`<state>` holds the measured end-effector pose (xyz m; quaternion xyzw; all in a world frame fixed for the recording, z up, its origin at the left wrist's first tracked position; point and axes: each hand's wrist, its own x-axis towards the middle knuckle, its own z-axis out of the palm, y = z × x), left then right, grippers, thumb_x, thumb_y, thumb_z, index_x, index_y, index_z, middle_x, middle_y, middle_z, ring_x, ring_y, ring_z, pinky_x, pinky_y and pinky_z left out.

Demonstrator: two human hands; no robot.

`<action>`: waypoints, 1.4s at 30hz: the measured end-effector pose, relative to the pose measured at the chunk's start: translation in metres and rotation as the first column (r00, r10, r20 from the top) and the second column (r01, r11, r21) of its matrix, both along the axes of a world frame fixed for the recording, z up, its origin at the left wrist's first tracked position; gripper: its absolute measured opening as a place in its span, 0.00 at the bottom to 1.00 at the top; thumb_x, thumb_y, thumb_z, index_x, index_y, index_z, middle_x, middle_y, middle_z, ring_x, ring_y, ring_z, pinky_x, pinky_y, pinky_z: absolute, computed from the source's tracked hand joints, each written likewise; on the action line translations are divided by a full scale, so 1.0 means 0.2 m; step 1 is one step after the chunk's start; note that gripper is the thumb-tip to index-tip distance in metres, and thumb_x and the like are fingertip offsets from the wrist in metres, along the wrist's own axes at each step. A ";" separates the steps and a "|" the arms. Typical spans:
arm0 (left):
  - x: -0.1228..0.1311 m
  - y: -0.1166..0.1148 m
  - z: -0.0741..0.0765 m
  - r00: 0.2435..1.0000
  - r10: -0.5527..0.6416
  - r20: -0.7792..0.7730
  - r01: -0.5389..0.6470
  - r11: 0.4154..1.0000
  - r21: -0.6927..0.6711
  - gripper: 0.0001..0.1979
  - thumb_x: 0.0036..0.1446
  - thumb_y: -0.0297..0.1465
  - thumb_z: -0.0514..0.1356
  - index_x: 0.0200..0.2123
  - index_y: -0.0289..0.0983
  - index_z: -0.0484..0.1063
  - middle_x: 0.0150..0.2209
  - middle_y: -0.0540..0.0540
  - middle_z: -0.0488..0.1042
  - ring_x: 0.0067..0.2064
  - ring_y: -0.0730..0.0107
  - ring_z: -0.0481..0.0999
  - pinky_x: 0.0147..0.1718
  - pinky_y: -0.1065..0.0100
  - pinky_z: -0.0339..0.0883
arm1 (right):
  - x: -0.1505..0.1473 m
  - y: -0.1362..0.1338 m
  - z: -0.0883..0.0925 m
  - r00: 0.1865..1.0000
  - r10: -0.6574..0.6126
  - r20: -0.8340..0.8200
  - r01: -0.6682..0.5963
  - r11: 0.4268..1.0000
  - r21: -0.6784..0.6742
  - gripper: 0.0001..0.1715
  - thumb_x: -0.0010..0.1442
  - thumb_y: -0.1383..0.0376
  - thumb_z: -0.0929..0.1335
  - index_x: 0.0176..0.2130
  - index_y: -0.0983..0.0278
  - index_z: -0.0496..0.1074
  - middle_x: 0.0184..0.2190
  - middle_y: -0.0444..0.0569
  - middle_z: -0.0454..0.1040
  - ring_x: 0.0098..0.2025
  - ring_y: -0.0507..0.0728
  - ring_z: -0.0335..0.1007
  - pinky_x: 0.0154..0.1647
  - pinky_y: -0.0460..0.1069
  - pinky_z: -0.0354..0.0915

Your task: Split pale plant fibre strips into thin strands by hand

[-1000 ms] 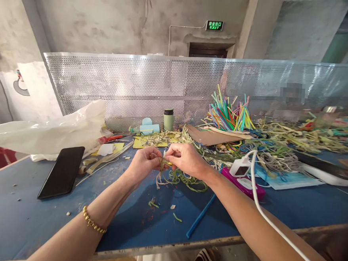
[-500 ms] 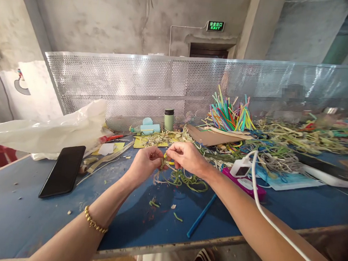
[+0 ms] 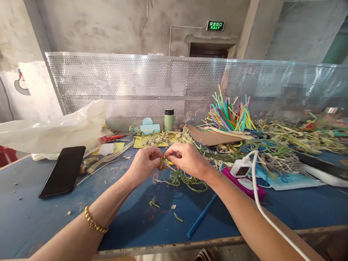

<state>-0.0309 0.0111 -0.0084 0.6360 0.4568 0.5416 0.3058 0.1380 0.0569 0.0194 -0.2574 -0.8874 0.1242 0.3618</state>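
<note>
My left hand (image 3: 144,163) is closed in a pinch on a small knot of yellow-green strips (image 3: 163,161) above the blue tabletop. Thumb and fingertips of my right hand (image 3: 186,159) pinch the same strips from the other side, where a bit of yellow shows. The fingers partly cover the held piece. Under and behind my hands lie loose loops of green cord (image 3: 192,181). A blue stick (image 3: 201,216) rests on the table below my right forearm, close to green scraps (image 3: 178,217).
A black phone (image 3: 63,171) and a clear plastic bag (image 3: 51,128) are at left. Behind my hands stand a green bottle (image 3: 168,120) and bundled colourful stems (image 3: 230,114). At right, a white charger (image 3: 241,168) sits on a purple power strip (image 3: 257,190), its cable crossing my forearm.
My right fingers have shifted slightly left, closer to my left fingertips, and less of the yellow piece shows. My left hand has barely moved.
</note>
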 end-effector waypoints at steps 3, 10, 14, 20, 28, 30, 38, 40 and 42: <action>0.00 0.00 0.00 1.000 -0.008 0.001 0.008 1.000 -0.002 0.03 0.45 0.26 0.58 0.27 0.36 0.69 0.22 0.51 0.74 0.26 0.68 0.77 0.28 0.68 0.70 | 0.00 -0.01 -0.01 0.999 -0.033 -0.028 0.032 0.998 -0.049 0.05 0.54 0.72 0.67 0.29 0.66 0.74 0.24 0.45 0.74 0.27 0.50 0.68 0.26 0.45 0.59; 0.00 -0.01 0.01 1.000 -0.001 0.023 0.001 1.000 -0.015 0.03 0.46 0.26 0.59 0.28 0.36 0.68 0.23 0.51 0.74 0.29 0.65 0.80 0.29 0.68 0.71 | 0.00 -0.01 0.00 0.994 0.000 -0.108 -0.036 0.942 -0.334 0.10 0.59 0.69 0.63 0.41 0.68 0.71 0.31 0.48 0.76 0.18 0.48 0.66 0.19 0.45 0.61; 0.00 0.00 0.00 1.000 0.003 0.008 -0.003 1.000 -0.007 0.03 0.46 0.26 0.58 0.28 0.36 0.69 0.23 0.50 0.75 0.29 0.65 0.80 0.29 0.68 0.71 | 0.00 0.00 0.01 0.999 0.011 -0.042 -0.019 0.977 -0.211 0.11 0.56 0.70 0.67 0.40 0.68 0.76 0.27 0.47 0.75 0.22 0.49 0.66 0.24 0.45 0.60; 0.00 0.00 0.00 1.000 0.021 -0.023 -0.020 1.000 0.012 0.03 0.45 0.26 0.58 0.27 0.36 0.69 0.22 0.51 0.73 0.27 0.67 0.78 0.29 0.68 0.70 | 0.00 -0.01 0.00 1.000 -0.014 -0.021 0.014 0.999 -0.039 0.04 0.54 0.72 0.69 0.28 0.67 0.74 0.25 0.44 0.72 0.25 0.48 0.63 0.25 0.44 0.57; 0.00 0.00 0.00 1.000 0.018 0.004 -0.018 1.000 0.007 0.04 0.44 0.26 0.58 0.28 0.36 0.69 0.23 0.52 0.74 0.26 0.69 0.77 0.29 0.68 0.71 | 0.01 0.00 0.00 0.995 0.012 -0.096 -0.026 0.988 -0.153 0.07 0.61 0.68 0.64 0.37 0.67 0.72 0.26 0.45 0.73 0.21 0.47 0.63 0.22 0.44 0.58; 0.00 0.00 0.00 1.000 0.018 0.006 -0.018 1.000 0.004 0.04 0.44 0.25 0.58 0.28 0.36 0.69 0.23 0.52 0.74 0.26 0.69 0.77 0.29 0.68 0.71 | 0.01 0.01 0.00 0.999 0.012 -0.041 -0.015 0.997 -0.069 0.08 0.58 0.70 0.67 0.38 0.67 0.75 0.27 0.45 0.72 0.24 0.47 0.64 0.25 0.44 0.58; 0.00 0.01 -0.01 1.000 0.011 -0.018 -0.011 1.000 0.002 0.03 0.44 0.25 0.59 0.27 0.36 0.70 0.22 0.50 0.75 0.26 0.69 0.77 0.27 0.70 0.70 | 0.01 0.01 0.00 1.000 -0.005 0.012 0.004 0.996 0.089 0.05 0.56 0.72 0.70 0.29 0.66 0.76 0.28 0.44 0.68 0.28 0.49 0.62 0.30 0.46 0.57; 0.00 0.01 0.00 1.000 0.005 0.003 -0.005 1.000 0.000 0.04 0.44 0.25 0.59 0.27 0.36 0.70 0.22 0.52 0.74 0.25 0.70 0.77 0.28 0.70 0.70 | 0.00 0.01 0.00 1.000 0.003 -0.024 -0.002 0.999 0.047 0.05 0.57 0.72 0.69 0.29 0.66 0.74 0.28 0.44 0.68 0.28 0.49 0.63 0.31 0.46 0.58; 0.00 0.00 0.00 1.000 -0.004 0.031 0.004 1.000 -0.005 0.04 0.44 0.26 0.59 0.27 0.36 0.69 0.22 0.52 0.73 0.26 0.69 0.77 0.28 0.69 0.70 | 0.00 0.01 0.00 0.998 0.008 -0.057 -0.007 1.000 0.017 0.06 0.59 0.71 0.67 0.30 0.67 0.73 0.28 0.44 0.69 0.29 0.49 0.63 0.31 0.46 0.59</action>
